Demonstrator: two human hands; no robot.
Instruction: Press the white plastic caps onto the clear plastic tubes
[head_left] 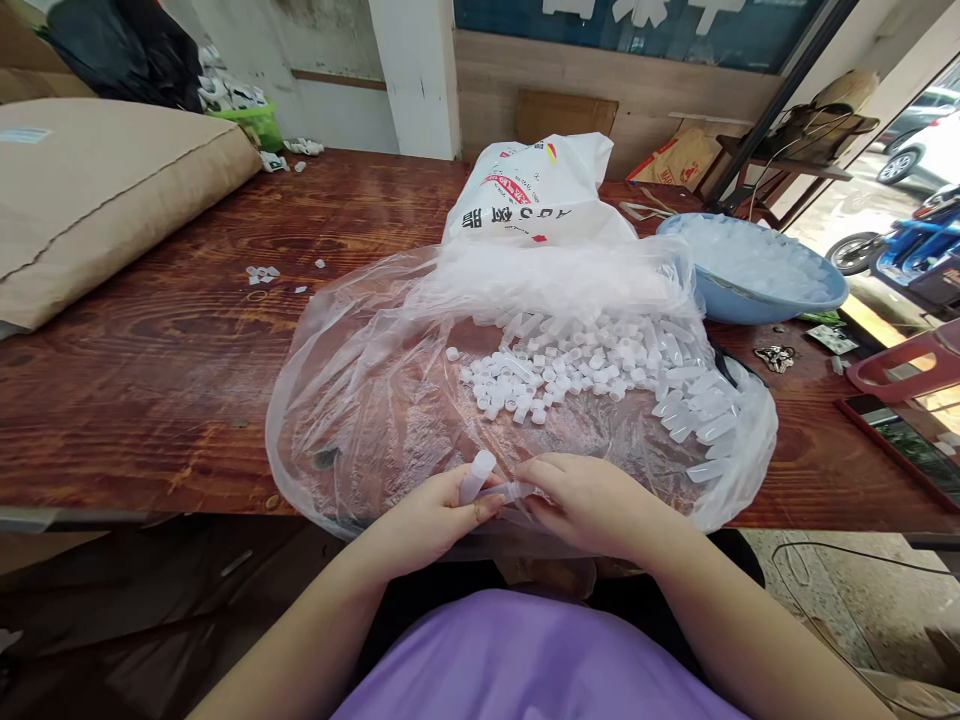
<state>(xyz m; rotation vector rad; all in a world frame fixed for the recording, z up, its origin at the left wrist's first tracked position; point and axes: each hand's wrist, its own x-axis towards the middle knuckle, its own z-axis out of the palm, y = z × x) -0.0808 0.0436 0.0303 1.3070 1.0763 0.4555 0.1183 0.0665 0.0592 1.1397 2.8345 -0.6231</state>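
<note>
Both hands at the near edge of the table [150, 400], close together but not pressed palm to palm. Left hand [442, 520] is curled, with a white upright tube [477, 476] gripped between thumb and fingers, wide end up, leaning slightly right. Second translucent tube [511, 491] lies about level between the hands: left thumb against its left part, right hand [581, 505] pinching its right end with bent fingertips. Exact finger contact on that end is partly hidden

Under and in front of the hands: clear plastic bag [375, 400] spread flat over the table, near side hanging past the edge. On it, mid-right, a heap of small white caps [510, 385]; right of that, loose translucent tubes [709, 415], mostly lying flat. Far side of the bag is bunched up, with a white printed sack [540, 190] behind it

Far right: blue basin [757, 308] filled with translucent pieces, too blurred to say which. Nearer on the right: keys [776, 358], then a phone [907, 445] by a pink stool [911, 365]. Left: small cluster of white bits [261, 274], big brown package [127, 190] beyond, green basket [261, 127] far left with white pieces in it
</note>
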